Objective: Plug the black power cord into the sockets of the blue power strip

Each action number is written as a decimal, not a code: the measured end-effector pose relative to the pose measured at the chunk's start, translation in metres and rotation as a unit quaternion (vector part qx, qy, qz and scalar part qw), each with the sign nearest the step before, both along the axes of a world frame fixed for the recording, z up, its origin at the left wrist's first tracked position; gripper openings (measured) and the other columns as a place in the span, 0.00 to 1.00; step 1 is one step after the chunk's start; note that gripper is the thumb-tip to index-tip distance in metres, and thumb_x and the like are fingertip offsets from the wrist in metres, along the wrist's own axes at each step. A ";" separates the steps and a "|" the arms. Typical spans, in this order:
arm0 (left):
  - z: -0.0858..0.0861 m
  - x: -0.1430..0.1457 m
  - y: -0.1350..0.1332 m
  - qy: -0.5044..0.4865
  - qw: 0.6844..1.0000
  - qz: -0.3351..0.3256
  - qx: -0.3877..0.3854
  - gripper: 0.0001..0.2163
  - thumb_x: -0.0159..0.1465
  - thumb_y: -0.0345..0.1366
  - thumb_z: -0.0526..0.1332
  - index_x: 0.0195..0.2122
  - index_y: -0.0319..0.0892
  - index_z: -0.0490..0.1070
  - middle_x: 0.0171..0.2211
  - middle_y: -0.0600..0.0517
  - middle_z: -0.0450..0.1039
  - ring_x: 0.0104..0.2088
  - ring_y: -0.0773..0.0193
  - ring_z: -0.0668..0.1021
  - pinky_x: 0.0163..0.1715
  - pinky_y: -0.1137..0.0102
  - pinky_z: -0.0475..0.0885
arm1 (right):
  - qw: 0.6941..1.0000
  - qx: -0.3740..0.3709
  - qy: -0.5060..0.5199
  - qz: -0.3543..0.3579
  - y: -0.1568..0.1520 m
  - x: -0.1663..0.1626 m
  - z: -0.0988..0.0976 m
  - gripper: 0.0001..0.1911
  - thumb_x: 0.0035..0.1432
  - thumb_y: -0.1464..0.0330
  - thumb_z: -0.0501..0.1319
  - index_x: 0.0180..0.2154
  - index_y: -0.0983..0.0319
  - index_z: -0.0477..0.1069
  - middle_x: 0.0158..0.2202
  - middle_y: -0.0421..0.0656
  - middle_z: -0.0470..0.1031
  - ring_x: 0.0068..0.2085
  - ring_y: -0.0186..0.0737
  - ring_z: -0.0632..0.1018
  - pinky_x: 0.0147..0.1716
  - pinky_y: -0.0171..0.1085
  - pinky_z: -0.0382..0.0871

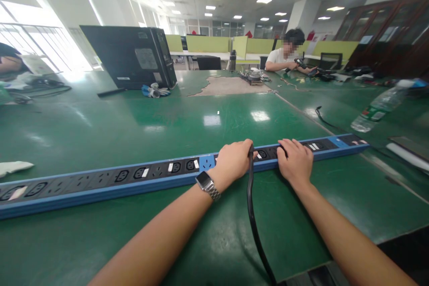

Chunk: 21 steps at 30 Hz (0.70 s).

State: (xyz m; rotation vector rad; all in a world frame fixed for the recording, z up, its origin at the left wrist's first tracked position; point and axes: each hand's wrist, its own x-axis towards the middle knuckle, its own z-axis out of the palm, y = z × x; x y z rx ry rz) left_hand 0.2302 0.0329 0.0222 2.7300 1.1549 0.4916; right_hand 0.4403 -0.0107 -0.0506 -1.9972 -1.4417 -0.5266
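Note:
A long blue-and-black power strip (pixel 181 178) with many sockets lies across the green table, running from the left edge toward the right. My left hand (pixel 234 159), with a watch (pixel 207 184) on its wrist, is closed on the plug end of a thick black power cord (pixel 252 214) at the strip's sockets. Whether the plug is fully seated cannot be made out. From there the cord hangs toward me and off the bottom of the view. Just to the right, my right hand (pixel 295 163) is wrapped over the strip, gripping its sides.
A black computer case (pixel 134 56) stands at the back left with gloves (pixel 156 90) beside it. At the right are a clear plastic bottle (pixel 382 107) and a thin cable (pixel 323 118). Across the table a person (pixel 281 56) handles small parts; another person's arm shows far left.

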 end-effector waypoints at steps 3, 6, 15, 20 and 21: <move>-0.001 0.004 -0.009 0.015 0.999 0.011 0.034 0.09 0.70 0.40 0.54 0.45 0.43 0.68 0.41 0.45 0.78 0.41 0.53 0.80 0.40 0.62 0.73 | 1.000 -0.001 0.003 -0.002 0.000 -0.001 0.000 0.21 0.64 0.62 0.50 0.49 0.61 0.77 0.54 0.46 0.77 0.58 0.50 0.70 0.59 0.50 0.53; -0.005 0.011 -0.016 -0.001 0.998 0.030 0.049 0.07 0.69 0.35 0.54 0.45 0.41 0.68 0.41 0.45 0.78 0.42 0.53 0.80 0.42 0.60 0.73 | 1.000 0.000 0.002 0.000 0.000 -0.001 0.000 0.20 0.64 0.62 0.50 0.48 0.61 0.77 0.54 0.46 0.77 0.58 0.50 0.70 0.58 0.51 0.53; -0.028 0.001 -0.013 -0.158 0.986 0.041 -0.019 0.14 0.67 0.35 0.59 0.54 0.45 0.70 0.49 0.46 0.79 0.49 0.56 0.79 0.50 0.62 0.73 | 1.000 0.010 -0.013 0.005 0.000 0.002 -0.001 0.20 0.64 0.62 0.50 0.47 0.60 0.77 0.52 0.46 0.79 0.57 0.49 0.71 0.56 0.49 0.55; -0.011 0.010 -0.013 -0.253 0.965 0.067 0.024 0.14 0.69 0.40 0.57 0.54 0.44 0.70 0.48 0.46 0.79 0.46 0.57 0.80 0.47 0.64 0.74 | 1.000 0.003 -0.023 0.007 0.001 0.003 -0.001 0.20 0.64 0.62 0.50 0.47 0.60 0.77 0.51 0.45 0.79 0.56 0.50 0.72 0.56 0.49 0.55; -0.001 0.008 -0.012 -0.281 0.956 0.067 0.043 0.15 0.70 0.41 0.56 0.54 0.43 0.70 0.48 0.46 0.79 0.46 0.57 0.80 0.47 0.65 0.74 | 1.000 0.001 -0.024 0.008 0.001 0.003 -0.001 0.20 0.64 0.62 0.50 0.47 0.60 0.77 0.52 0.45 0.79 0.57 0.50 0.72 0.56 0.49 0.55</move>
